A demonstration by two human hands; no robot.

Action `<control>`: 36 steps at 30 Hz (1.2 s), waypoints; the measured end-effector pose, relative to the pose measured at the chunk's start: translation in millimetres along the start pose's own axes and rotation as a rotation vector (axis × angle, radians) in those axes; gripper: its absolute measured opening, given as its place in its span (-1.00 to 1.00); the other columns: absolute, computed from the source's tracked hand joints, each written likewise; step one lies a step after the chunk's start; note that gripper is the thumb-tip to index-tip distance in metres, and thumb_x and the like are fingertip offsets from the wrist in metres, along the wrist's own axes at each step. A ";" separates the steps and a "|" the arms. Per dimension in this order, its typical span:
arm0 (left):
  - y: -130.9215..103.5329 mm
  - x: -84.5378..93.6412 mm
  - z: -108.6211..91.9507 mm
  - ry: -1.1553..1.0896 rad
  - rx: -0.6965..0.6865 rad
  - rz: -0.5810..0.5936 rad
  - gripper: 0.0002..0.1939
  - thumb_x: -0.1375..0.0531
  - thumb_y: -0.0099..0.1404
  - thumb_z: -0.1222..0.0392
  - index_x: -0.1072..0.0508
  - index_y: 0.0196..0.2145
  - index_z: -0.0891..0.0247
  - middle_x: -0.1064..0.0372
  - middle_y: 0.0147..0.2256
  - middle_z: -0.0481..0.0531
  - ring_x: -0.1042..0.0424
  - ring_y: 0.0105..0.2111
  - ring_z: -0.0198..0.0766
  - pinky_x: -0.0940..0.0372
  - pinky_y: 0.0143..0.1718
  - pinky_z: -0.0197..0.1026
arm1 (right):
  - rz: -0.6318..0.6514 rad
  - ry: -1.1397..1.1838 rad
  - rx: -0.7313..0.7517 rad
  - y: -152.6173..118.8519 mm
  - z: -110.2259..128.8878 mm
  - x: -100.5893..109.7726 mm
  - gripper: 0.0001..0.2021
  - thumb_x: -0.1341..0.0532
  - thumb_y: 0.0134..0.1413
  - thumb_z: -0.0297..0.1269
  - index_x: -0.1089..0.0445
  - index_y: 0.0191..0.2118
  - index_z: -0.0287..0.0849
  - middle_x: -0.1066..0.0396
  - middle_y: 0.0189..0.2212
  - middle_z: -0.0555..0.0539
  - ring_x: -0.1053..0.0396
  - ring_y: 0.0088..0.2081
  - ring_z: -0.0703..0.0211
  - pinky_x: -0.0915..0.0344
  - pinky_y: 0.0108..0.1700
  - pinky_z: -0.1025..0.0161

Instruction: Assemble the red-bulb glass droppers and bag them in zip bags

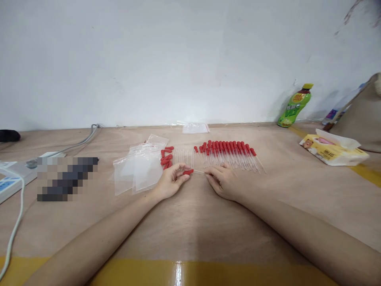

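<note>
Between thumb and fingers, my left hand (pixel 169 183) pinches a red rubber bulb (pixel 188 172). A thin clear glass tube (pixel 199 171) runs from the bulb's open end across to my right hand (pixel 224 183), whose fingertips are closed on it. Bulb and tube meet in line, low over the table. Just beyond my left hand lie several loose red bulbs (pixel 166 158) and a row of bare glass tubes (pixel 182 157). Past my right hand, droppers (pixel 229 147) with red bulbs on their tubes lie side by side in a dense row.
Clear zip bags (pixel 143 169) overlap left of the bulbs, and another bag (pixel 195 128) lies by the wall. A tissue pack (pixel 333 149) and a green drink bottle (pixel 295 106) are at the right. A power strip (pixel 12 182), cables and a blurred dark object (pixel 71 178) occupy the left.
</note>
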State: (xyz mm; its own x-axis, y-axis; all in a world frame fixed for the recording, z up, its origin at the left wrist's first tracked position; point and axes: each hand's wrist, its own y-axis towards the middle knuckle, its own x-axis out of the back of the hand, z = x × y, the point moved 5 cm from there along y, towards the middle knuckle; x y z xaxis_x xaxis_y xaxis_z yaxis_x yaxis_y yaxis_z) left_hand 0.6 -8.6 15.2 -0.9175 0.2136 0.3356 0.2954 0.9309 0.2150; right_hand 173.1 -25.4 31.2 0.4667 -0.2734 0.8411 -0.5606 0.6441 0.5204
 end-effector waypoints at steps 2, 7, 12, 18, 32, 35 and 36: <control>-0.7 -0.7 0.9 0.091 -0.001 0.002 -0.75 -0.17 0.12 0.12 -0.37 -0.25 0.28 -0.41 -0.32 0.05 -0.41 -0.33 -0.26 -0.29 -0.30 -0.23 | 0.007 -0.001 0.011 -0.3 -0.2 -0.9 -0.75 0.06 0.16 -0.33 -0.36 -0.24 -0.18 -0.42 -0.35 -0.06 -0.27 -0.36 0.24 -0.05 -0.24 0.25; -1.5 -0.9 2.1 0.249 -0.049 0.000 -0.75 -0.14 0.17 0.08 -0.47 -0.28 0.29 -0.40 -0.51 -0.01 -0.38 -0.50 -0.31 -0.28 -0.44 -0.29 | 0.028 0.032 0.033 -0.2 0.5 -0.6 -0.74 0.05 0.17 -0.29 -0.37 -0.24 -0.16 -0.42 -0.34 -0.05 -0.25 -0.40 0.25 -0.05 -0.24 0.26; -3.8 -1.6 -0.4 0.270 -0.127 0.021 -0.76 -0.13 0.18 0.10 -0.48 -0.30 0.30 -0.42 -0.50 0.00 -0.37 -0.56 -0.36 -0.29 -0.47 -0.32 | 0.100 0.080 0.019 1.0 0.4 3.8 -0.78 0.00 0.15 -0.33 -0.38 -0.26 -0.13 -0.44 -0.38 0.00 -0.24 -0.42 0.26 -0.03 -0.26 0.27; -8.9 -7.7 -15.8 0.499 -0.286 0.058 -0.80 -0.12 0.21 0.11 -0.49 -0.31 0.24 -0.46 -0.44 0.00 -0.39 -0.52 -0.34 -0.30 -0.44 -0.30 | 0.077 0.050 0.123 -0.7 1.1 -4.3 -0.78 0.02 0.14 -0.38 -0.37 -0.34 -0.19 -0.41 -0.45 -0.02 -0.23 -0.45 0.27 -0.01 -0.29 0.25; -14.9 -8.7 -30.8 0.769 -0.846 -0.118 -0.83 -0.14 0.20 0.27 -0.41 -0.22 0.31 -0.48 -0.30 0.07 -0.44 -0.23 -0.26 -0.36 -0.14 -0.20 | -0.324 -0.021 0.355 -4.8 7.6 4.7 -0.81 -0.06 0.05 -0.52 -0.35 -0.23 -0.25 -0.44 -0.24 -0.12 -0.33 -0.20 0.18 -0.18 -0.11 0.18; -15.5 -11.2 -29.8 0.759 -0.820 -0.089 -0.86 -0.14 0.21 0.26 -0.40 -0.25 0.31 -0.47 -0.33 0.06 -0.45 -0.26 -0.27 -0.37 -0.19 -0.23 | -0.314 0.006 0.381 -4.9 9.1 3.6 -0.82 -0.06 0.04 -0.53 -0.35 -0.25 -0.26 -0.46 -0.26 -0.12 -0.37 -0.23 0.20 -0.21 -0.13 0.19; -15.6 -12.2 -29.5 0.759 -0.813 -0.075 -0.86 -0.13 0.22 0.25 -0.39 -0.25 0.30 -0.47 -0.33 0.06 -0.45 -0.27 -0.27 -0.38 -0.20 -0.23 | -0.306 0.019 0.382 -4.4 9.9 3.4 -0.82 -0.05 0.04 -0.53 -0.35 -0.26 -0.26 -0.46 -0.27 -0.12 -0.37 -0.24 0.20 -0.22 -0.15 0.20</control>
State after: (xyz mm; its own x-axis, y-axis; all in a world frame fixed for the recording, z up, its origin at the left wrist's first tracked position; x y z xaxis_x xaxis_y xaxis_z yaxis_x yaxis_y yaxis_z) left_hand 15.0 -34.5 34.8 -0.6212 -0.3305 0.7105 0.5878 0.4032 0.7014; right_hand 170.5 -36.2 33.2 0.6596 -0.3939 0.6401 -0.6049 0.2274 0.7632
